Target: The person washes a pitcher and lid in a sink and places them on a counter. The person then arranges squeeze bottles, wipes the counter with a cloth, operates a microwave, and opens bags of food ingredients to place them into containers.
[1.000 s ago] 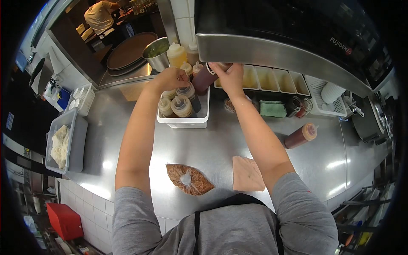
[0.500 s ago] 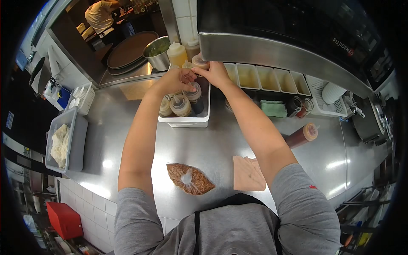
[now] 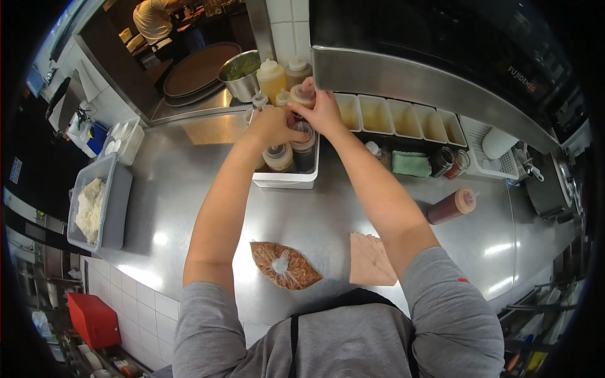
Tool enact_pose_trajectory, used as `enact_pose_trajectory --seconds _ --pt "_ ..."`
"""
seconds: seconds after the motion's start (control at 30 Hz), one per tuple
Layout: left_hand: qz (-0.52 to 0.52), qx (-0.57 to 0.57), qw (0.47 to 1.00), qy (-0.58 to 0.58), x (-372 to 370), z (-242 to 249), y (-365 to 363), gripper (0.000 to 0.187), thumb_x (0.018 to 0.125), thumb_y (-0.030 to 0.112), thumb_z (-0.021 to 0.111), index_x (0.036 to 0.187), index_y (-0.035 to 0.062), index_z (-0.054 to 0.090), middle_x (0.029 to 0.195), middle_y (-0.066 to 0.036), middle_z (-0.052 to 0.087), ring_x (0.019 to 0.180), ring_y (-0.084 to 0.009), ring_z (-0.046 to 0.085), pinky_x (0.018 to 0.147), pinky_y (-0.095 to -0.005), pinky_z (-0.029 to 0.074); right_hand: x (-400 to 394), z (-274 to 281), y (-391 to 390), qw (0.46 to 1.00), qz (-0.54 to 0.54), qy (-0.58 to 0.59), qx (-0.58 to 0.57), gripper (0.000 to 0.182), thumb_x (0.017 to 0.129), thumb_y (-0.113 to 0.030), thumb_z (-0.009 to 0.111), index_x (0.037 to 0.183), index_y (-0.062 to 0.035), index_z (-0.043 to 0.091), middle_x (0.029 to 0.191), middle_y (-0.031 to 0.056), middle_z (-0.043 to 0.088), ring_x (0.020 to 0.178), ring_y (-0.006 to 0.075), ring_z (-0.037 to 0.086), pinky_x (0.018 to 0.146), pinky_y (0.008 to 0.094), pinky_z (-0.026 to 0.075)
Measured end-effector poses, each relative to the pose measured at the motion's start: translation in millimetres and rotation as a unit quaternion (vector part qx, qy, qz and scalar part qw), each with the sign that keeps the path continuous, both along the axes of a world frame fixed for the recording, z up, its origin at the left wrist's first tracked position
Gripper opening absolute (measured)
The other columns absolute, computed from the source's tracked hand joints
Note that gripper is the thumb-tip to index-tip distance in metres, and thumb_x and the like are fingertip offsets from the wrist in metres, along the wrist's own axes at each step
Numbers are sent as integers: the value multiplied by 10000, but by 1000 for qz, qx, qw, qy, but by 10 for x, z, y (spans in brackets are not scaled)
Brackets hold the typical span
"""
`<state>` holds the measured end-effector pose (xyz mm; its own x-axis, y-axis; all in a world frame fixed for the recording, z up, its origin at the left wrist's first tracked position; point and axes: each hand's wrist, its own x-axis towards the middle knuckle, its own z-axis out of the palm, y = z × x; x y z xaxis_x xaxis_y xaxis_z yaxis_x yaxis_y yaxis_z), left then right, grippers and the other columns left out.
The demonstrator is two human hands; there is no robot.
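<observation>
A white bin (image 3: 285, 184) on the steel counter holds several squeeze bottles. My right hand (image 3: 322, 114) has its fingers wrapped round a clear-capped squeeze bottle (image 3: 303, 96) at the bin's back right. Just left of it, my left hand (image 3: 275, 126) reaches over the bin, its fingers bent at a dark-sauce bottle (image 3: 303, 140); whether it grips this bottle is hard to tell. A pale-labelled bottle (image 3: 278, 157) stands in front of that hand. Behind the bin is a yellow squeeze bottle (image 3: 271, 78).
A bag of brown flakes (image 3: 285, 265), a pink cloth (image 3: 372, 259) and a red-brown sauce bottle (image 3: 452, 205) lie on the counter (image 3: 189, 183). A grey tub (image 3: 115, 208) is left, sauce trays (image 3: 404, 120) back right. Beyond the opening is another person (image 3: 152, 22).
My left hand has moved down and right over the bin, towards the dark-sauce bottle. The camera view has shifted slightly. My right hand stays at the clear-capped bottle.
</observation>
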<state>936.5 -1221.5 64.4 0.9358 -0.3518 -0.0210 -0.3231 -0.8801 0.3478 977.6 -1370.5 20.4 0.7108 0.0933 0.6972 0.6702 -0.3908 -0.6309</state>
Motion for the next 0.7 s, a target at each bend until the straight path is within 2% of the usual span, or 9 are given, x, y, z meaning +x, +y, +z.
enact_pose_trajectory --seconds 0.03,0.13,0.23,0.3,0.4,0.47,0.53,0.6,0.7 --pt "0 1 1000 0 3 -19 14 454 570 353 789 799 3 614 724 -89 622 671 -193 591 636 -298 458 -7 -58 9 1000 -4 3 1 433 676 -211 752 965 -49 473 912 86 511 854 215 516 757 323 439" --pt "27 -17 999 -36 -22 -23 85 502 549 502 758 744 52 648 696 -65 641 721 -221 617 777 -328 420 -33 -88 36 998 -16 58 -20 412 668 -180 748 962 -81 476 916 83 495 850 225 500 769 328 433" --pt "31 -99 994 41 -80 66 159 450 623 454 756 767 42 646 717 -73 644 759 -217 624 766 -311 439 15 -144 51 997 54 34 -34 412 648 -154 755 946 -91 479 917 76 502 821 208 509 740 308 439" --pt "-8 -209 974 -85 -140 134 239 362 711 346 734 817 16 629 790 -90 646 826 -204 621 768 -303 451 -28 -75 52 992 78 90 -34 409 628 -144 766 925 -82 491 896 54 511 780 177 514 701 282 438" --pt "-2 -275 958 -75 -309 285 361 274 790 245 682 926 21 603 897 -59 633 857 -145 579 760 -288 441 -35 14 55 986 75 120 -85 362 626 -153 774 878 -69 529 843 34 514 725 147 511 665 268 435" --pt "-12 -287 954 -81 -386 256 452 277 795 240 677 946 20 602 928 -44 628 889 -137 574 783 -279 435 -1 17 77 983 72 141 -88 338 611 -138 779 823 -56 529 823 54 526 726 178 529 662 290 440" --pt "33 -300 950 -80 -507 219 506 302 764 238 698 934 8 601 913 -86 639 917 -190 590 779 -297 438 43 -11 96 980 69 163 -91 317 597 -123 784 768 -44 529 803 75 539 727 210 546 658 311 445" --pt "44 -306 946 -94 -606 148 584 297 766 237 697 931 9 602 919 -85 638 923 -190 588 774 -296 436 68 -20 100 977 67 166 -114 282 648 -162 772 826 -54 582 749 33 522 677 136 509 625 270 431" --pt "86 -338 928 -133 -668 -70 731 305 772 234 691 952 7 596 947 -88 632 931 -194 583 773 -298 434 83 -17 84 973 76 176 -126 277 671 -189 761 858 -63 600 740 36 538 671 138 517 615 284 432"
